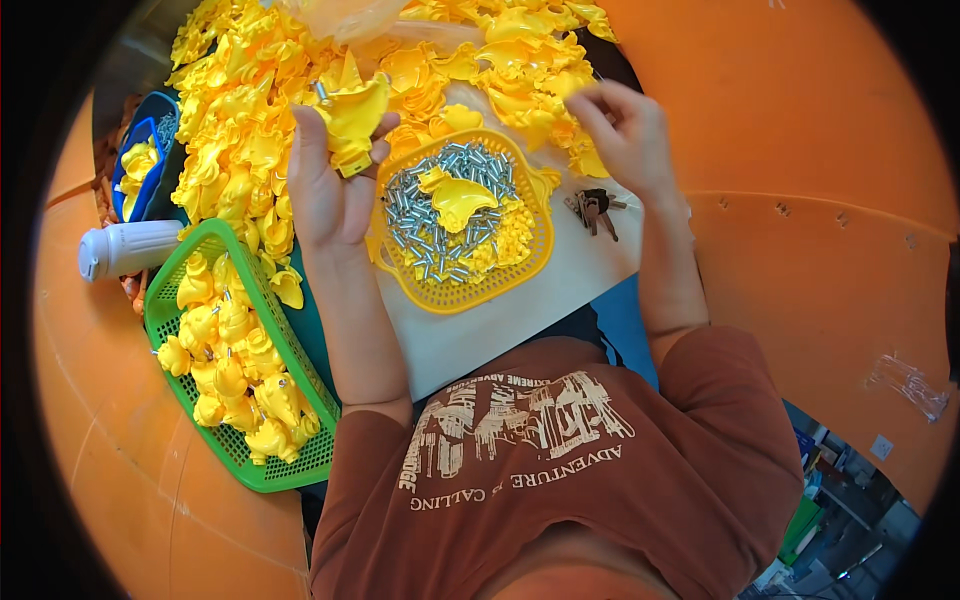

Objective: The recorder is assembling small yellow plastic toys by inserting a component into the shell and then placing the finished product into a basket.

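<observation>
A: What are the hands doing?

B: The left hand (333,190) pinches a yellow shell (357,118) between thumb and fingers, a metal pin (321,91) standing at its upper edge. The right hand (630,135) is raised with fingers bent; it's blurred, so I can't tell whether it pinches anything.

A: How would you handle that shell well?

B: I'd keep the hollow side level and the grip light, since the pin could tip out and thin plastic may flex. Holding it near the yellow basket (545,240) seems wise: loose pins (410,215) and small yellow bits (512,240) lie there, with another shell (462,203) on top.

A: Any edges to mind?

B: The basket's rim sits between the forearms, and keys (597,208) lie just beside it, under the right wrist. The green basket (160,295), holding yellow figures (235,375), stands left of the left forearm. Beyond the hands, the shell pile (235,120) limits forward reach.

A: And room?

B: Mostly rightward, over the orange tabletop (800,130).
</observation>
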Demonstrator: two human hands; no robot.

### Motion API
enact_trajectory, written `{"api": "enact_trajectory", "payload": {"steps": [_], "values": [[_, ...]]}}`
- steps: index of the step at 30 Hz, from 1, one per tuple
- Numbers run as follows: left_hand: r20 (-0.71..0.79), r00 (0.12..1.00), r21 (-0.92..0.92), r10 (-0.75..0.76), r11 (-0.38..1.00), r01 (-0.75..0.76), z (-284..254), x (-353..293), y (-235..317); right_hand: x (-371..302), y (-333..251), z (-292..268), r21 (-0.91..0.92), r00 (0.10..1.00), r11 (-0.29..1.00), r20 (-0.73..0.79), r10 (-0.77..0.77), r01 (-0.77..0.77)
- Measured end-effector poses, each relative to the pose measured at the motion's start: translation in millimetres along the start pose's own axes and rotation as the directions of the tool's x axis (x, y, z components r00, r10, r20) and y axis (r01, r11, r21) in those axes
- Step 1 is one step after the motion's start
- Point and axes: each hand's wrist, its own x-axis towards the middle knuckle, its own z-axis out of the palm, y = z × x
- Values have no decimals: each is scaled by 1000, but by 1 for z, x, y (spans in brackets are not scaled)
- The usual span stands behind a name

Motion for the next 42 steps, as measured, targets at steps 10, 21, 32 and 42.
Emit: {"api": "enact_trajectory", "payload": {"steps": [10, 21, 32, 42], "values": [[2, 1000, -21, -21, 1000, 21, 4, 1, -2, -78, -10, -3, -483, 911, 818, 91, 401, -312], [168, 982, 79, 91, 991, -105, 15, -9, -6, -82, 11, 11, -579, 967, 808, 128, 219, -106], [135, 982, 110, 132, 983, -147, 24, -10, -10, -101, 16, 30, -671, 984, 740, 155, 86, 41], [113, 980, 131, 165, 975, -180, 28, -12, -11, -103, 23, 27, -155, 970, 958, -52, 237, -242]]}}
